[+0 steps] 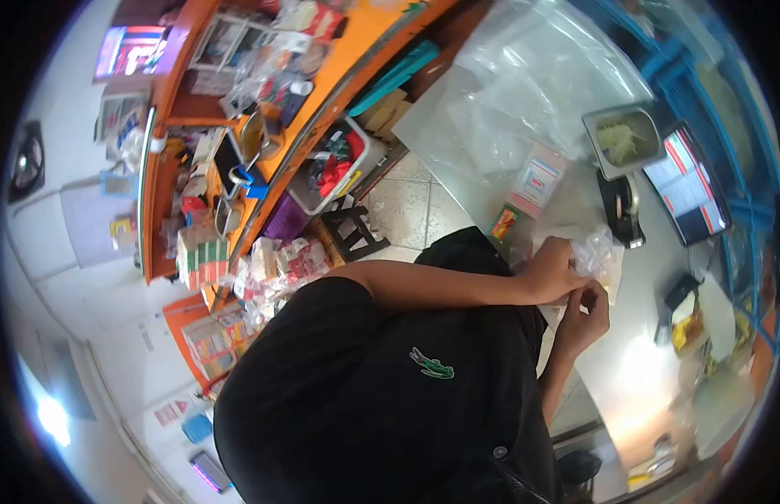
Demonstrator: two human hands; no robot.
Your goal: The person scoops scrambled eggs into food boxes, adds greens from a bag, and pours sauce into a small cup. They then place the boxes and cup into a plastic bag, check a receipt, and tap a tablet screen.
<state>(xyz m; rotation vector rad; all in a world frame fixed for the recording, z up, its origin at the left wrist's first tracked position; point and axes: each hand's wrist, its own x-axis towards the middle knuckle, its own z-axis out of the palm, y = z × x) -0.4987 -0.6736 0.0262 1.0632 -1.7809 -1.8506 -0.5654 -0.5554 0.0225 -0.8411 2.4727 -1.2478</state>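
Note:
Both my hands are together over the near edge of the metal table [621, 370], at a crumpled clear plastic bag [596, 250]. My left hand [551, 273] is closed on the bag, its fingers bent inward. Just beside it, my right hand [585, 319] has thumb and fingertips pinched at the bag's near end; what lies between the fingertips is too small to make out. Something pale shows under the plastic. Close to my left hand lie a small green and red packet [505, 223] and a pink-edged printed card [538, 181].
A metal container [622, 141] of pale green shreds stands beyond the bag, near a black device with a metal handle [620, 208] and a lit screen [688, 183]. Large clear plastic sheets [541, 76] cover the table's left part. Orange shelving [323, 109] and a grey bin [333, 168] stand left.

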